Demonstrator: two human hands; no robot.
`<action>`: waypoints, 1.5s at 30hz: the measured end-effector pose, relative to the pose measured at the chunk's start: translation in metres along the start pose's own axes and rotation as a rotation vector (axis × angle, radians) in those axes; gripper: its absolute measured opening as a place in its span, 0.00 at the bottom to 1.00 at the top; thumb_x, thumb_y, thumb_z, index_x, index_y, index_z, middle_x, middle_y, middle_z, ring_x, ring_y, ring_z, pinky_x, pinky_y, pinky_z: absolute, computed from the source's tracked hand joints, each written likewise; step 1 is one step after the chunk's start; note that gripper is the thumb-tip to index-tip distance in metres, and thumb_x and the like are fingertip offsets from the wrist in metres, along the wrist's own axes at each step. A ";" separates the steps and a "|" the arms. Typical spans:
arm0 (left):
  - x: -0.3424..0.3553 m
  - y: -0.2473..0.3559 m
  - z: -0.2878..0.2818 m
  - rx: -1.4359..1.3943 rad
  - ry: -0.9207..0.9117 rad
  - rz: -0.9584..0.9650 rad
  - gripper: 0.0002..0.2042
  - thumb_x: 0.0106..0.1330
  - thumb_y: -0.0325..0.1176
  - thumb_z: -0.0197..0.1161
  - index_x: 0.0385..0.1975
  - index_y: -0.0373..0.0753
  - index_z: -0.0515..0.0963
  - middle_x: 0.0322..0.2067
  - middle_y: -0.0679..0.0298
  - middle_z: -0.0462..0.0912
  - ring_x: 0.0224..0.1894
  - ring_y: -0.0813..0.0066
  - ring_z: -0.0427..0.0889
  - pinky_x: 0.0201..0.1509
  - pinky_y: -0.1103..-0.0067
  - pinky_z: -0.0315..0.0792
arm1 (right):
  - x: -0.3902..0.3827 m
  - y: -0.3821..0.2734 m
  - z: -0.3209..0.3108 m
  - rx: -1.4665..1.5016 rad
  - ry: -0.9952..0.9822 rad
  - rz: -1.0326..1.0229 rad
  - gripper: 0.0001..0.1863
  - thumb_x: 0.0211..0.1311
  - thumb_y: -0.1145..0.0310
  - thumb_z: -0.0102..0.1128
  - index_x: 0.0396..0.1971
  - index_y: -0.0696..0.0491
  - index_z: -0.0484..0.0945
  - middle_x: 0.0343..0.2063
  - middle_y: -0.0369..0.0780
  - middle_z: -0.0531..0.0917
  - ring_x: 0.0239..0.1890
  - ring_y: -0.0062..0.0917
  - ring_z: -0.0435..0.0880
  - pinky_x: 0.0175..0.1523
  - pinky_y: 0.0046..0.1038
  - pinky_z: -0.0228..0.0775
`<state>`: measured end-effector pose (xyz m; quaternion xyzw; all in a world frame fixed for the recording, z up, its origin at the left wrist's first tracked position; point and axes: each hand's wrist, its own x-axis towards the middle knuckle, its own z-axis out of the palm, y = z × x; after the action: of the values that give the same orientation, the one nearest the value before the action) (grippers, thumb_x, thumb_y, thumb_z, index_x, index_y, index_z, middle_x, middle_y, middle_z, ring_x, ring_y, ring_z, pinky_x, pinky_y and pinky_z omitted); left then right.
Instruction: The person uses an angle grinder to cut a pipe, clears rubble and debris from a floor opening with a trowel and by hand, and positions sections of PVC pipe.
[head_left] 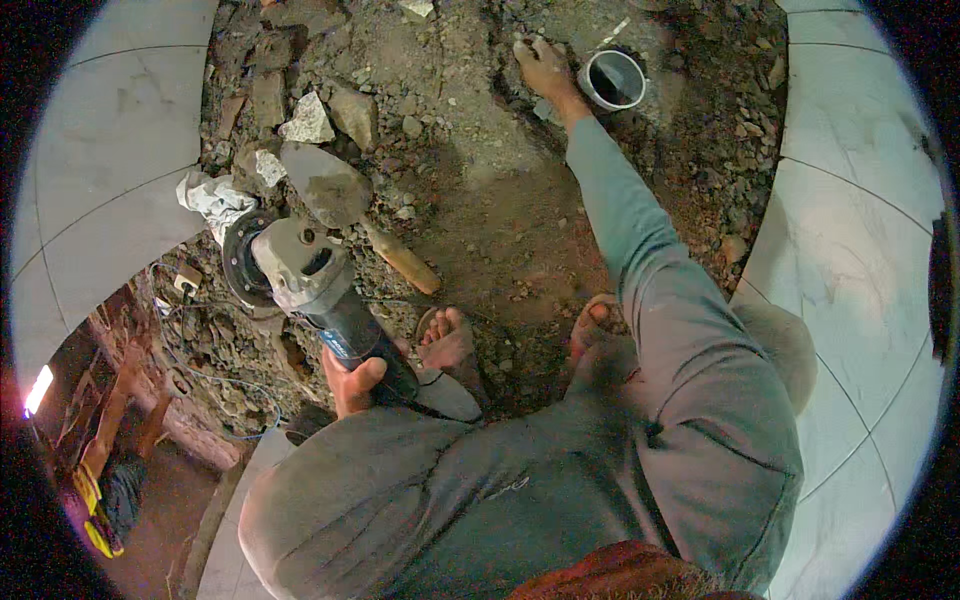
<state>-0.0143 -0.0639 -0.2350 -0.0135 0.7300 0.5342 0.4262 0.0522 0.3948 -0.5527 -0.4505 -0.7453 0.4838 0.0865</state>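
My left hand (352, 386) is wrapped round the dark body of an angle grinder (315, 275), whose grey head and disc point toward the upper left. At the far middle, my right hand (545, 70) reaches down to the dug soil (500, 230), its fingers somewhat apart and nothing visible in them. Just right of it stands a white round tub (615, 80) with a dark inside. A trowel (328, 185) with a wooden handle lies on the rubble beyond the grinder. Beside the disc is a crumpled white plastic bag (215, 200).
Pale tiles (850, 250) border the trench on the right, and more tiles (110, 150) lie on the left. Broken stones (308, 120) sit at the upper left. A thin cable (185, 360) runs over the rubble. Yellow and black items (110, 500) lie at the lower left.
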 end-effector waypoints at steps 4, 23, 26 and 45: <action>-0.001 0.001 -0.002 -0.005 -0.061 -0.029 0.42 0.45 0.36 0.76 0.63 0.34 0.65 0.52 0.58 0.78 0.51 0.64 0.79 0.58 0.70 0.73 | -0.015 -0.013 -0.003 0.089 0.106 0.086 0.51 0.64 0.30 0.48 0.70 0.60 0.60 0.72 0.56 0.57 0.74 0.50 0.54 0.74 0.50 0.50; 0.012 0.029 0.019 0.002 -0.036 -0.049 0.34 0.40 0.43 0.79 0.46 0.31 0.73 0.29 0.59 0.83 0.30 0.68 0.84 0.34 0.75 0.79 | -0.037 -0.030 -0.020 0.000 -0.102 0.026 0.56 0.50 0.29 0.64 0.65 0.62 0.65 0.66 0.55 0.66 0.69 0.47 0.65 0.71 0.43 0.56; 0.007 0.029 0.021 -0.040 0.006 0.001 0.34 0.40 0.42 0.79 0.47 0.31 0.73 0.31 0.59 0.83 0.31 0.68 0.84 0.35 0.75 0.78 | -0.030 -0.017 -0.024 0.081 -0.157 0.031 0.53 0.41 0.35 0.75 0.59 0.62 0.70 0.60 0.56 0.72 0.65 0.46 0.70 0.68 0.41 0.61; -0.026 -0.013 -0.018 -0.131 0.024 0.044 0.37 0.39 0.43 0.80 0.49 0.32 0.72 0.36 0.61 0.82 0.37 0.69 0.83 0.41 0.73 0.76 | -0.050 -0.121 -0.023 0.993 0.210 0.133 0.46 0.56 0.48 0.69 0.68 0.52 0.54 0.57 0.49 0.74 0.57 0.45 0.75 0.59 0.53 0.67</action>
<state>-0.0021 -0.0948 -0.2270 -0.0316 0.6985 0.5901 0.4037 0.0235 0.3566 -0.4288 -0.4479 -0.3827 0.7361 0.3332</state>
